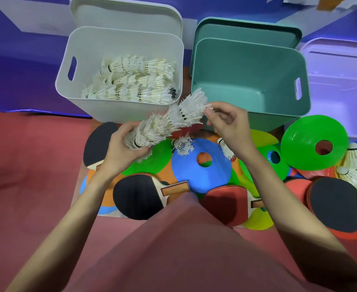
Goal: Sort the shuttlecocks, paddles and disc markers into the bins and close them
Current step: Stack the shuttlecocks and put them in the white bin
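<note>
Two hands' grip on one shuttlecock stack [165, 123]: left hand [120, 148] around base, right hand [226, 123] pinching top.

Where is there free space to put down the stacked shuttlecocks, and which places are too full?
Free: the green bin, empty inside, and the red floor left of the pile. The white bin holds shuttlecock rows but has room above. Crowded: paddles and disc markers under both hands.

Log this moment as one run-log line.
left hand: grips base of shuttlecock stack | right hand: pinches its top | white bin: shuttlecocks inside, open | green bin: empty, open
</note>
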A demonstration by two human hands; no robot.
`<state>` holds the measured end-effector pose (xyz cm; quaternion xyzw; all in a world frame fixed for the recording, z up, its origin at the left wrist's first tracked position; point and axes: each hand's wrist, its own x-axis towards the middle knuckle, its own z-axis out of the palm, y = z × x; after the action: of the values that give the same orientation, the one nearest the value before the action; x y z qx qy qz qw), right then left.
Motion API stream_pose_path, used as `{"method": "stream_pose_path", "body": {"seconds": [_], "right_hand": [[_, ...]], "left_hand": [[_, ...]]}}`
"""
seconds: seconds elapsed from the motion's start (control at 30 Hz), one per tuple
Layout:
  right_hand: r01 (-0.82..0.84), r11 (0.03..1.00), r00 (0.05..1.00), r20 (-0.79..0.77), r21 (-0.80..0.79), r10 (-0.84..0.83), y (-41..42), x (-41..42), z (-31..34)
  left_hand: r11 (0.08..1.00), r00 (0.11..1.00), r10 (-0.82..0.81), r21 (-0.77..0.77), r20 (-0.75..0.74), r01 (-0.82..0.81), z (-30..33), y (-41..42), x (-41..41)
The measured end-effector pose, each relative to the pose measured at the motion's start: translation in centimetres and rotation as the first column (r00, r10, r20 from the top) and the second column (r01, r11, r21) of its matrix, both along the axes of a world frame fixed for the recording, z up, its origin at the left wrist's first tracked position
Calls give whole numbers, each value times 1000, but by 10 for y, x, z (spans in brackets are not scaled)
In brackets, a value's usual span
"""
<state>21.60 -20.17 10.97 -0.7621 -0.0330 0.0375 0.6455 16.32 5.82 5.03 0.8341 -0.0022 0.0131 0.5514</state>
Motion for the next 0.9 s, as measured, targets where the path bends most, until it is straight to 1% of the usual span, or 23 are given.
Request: {"method": "stream_pose_path", "body": {"seconds": [0.1, 0.2, 0.27, 0.3, 0.37, 0.4, 0.43, 0.5, 0.53, 0.57, 0.63, 0.7, 0.73, 0.77, 0.83, 0.9], "right_hand": [[28, 998, 1000, -1, 48, -28, 2, -1, 5], [22, 998, 999, 25, 51, -23, 0, -4, 8], [81, 995, 996, 32, 58, -83, -1, -4, 3], [126, 991, 991, 40, 36, -127, -2, -4, -3], [182, 977, 983, 59, -112, -176, -1, -6, -23], [154, 962, 988, 51, -227, -147, 1, -8, -36], [68, 936, 998, 9, -345, -69, 5, -12, -50], [-156, 826, 987, -122, -542, 107, 16, -23, -76], [-227, 756, 973, -164, -614, 160, 23, -28, -86], [-263, 691, 965, -178, -673, 194, 30, -31, -93], [-273, 590, 958, -163, -760, 234, 40, -31, -103], [-261, 528, 958, -151, -808, 243, 44, -27, -107], [-240, 522, 962, -130, -819, 239, 43, -24, -108], [-215, 539, 968, -104, -814, 228, 39, -21, -107], [-132, 637, 986, -36, -759, 162, 27, -15, -102], [12, 759, 999, 45, -651, 23, 11, -11, -88]], "left_hand": [[998, 999, 34, -51, 7, -34, 2, 0, -2], [996, 998, 56, -74, 12, -55, 3, 4, -4], [996, 998, 60, -73, 16, -58, 5, 7, -7], [996, 998, 64, -71, 21, -63, 5, 8, -9], [994, 997, 77, -79, 27, -74, 6, 10, -12], [993, 996, 82, -86, 29, -79, 6, 11, -14], [992, 996, 87, -91, 32, -83, 6, 12, -16], [993, 995, 90, -82, 37, -87, 5, 15, -19], [993, 995, 89, -78, 38, -86, 5, 16, -21], [993, 995, 90, -76, 38, -87, 5, 17, -22], [993, 995, 95, -68, 35, -93, 4, 20, -24], [993, 994, 100, -62, 34, -98, 3, 22, -24], [993, 994, 102, -59, 37, -99, 3, 22, -25], [993, 994, 102, -60, 39, -100, 3, 22, -25], [993, 994, 104, -64, 42, -101, 4, 21, -26], [993, 993, 107, -62, 42, -104, 4, 21, -25]]}}
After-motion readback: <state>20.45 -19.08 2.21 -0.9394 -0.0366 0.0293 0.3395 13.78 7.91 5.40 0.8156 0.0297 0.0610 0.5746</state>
